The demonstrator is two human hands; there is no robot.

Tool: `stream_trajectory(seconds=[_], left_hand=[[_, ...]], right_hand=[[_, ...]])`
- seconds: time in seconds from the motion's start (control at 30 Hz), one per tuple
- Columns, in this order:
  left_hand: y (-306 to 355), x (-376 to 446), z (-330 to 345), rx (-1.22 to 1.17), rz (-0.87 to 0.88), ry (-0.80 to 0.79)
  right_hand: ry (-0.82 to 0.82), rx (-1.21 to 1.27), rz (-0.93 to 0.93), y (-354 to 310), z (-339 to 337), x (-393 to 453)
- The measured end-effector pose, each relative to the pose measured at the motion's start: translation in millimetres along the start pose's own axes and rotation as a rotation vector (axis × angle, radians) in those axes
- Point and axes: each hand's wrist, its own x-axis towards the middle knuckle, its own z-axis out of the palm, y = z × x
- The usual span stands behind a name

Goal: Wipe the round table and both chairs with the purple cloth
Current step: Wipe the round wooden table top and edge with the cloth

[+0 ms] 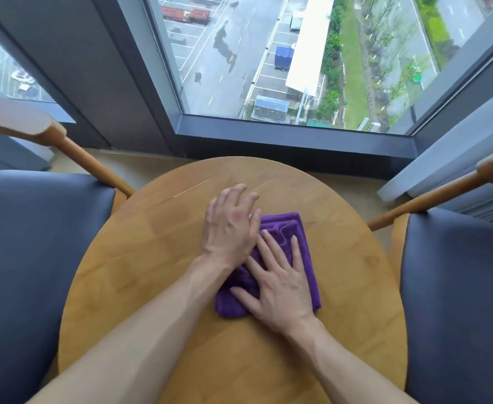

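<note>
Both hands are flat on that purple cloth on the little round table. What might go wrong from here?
The purple cloth is folded thick under the right hand, so a sweep might drag it open or bunch it. The left hand lies half on bare wood of the round table, so it may smear rather than wipe. The table's far part, toward the window, could get skipped.
</note>
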Motion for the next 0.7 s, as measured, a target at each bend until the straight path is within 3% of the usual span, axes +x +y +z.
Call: stream_trajectory(seconds=[0.13, 0.3, 0.5, 0.7], left_hand=[[-15.8, -3.9, 0.0, 0.144, -0.036, -0.025], [-72.0, -8.6, -17.0, 0.303, -0.176, -0.106], [-124.9, -34.5, -44.9, 0.201, -0.270, -0.125], [-154.9, -49.9, -66.2, 0.096, -0.307, -0.033]], right_hand=[[0.006, -0.047, 0.282, 57.3, -11.4, -6.2], [0.009, -0.045, 0.527, 82.4, -16.6, 55.8], [-0.003, -0.019, 0.557, 51.4, -9.6, 147.4], [-0.075, 0.021, 0.312, -62.3, 1.1, 168.8]])
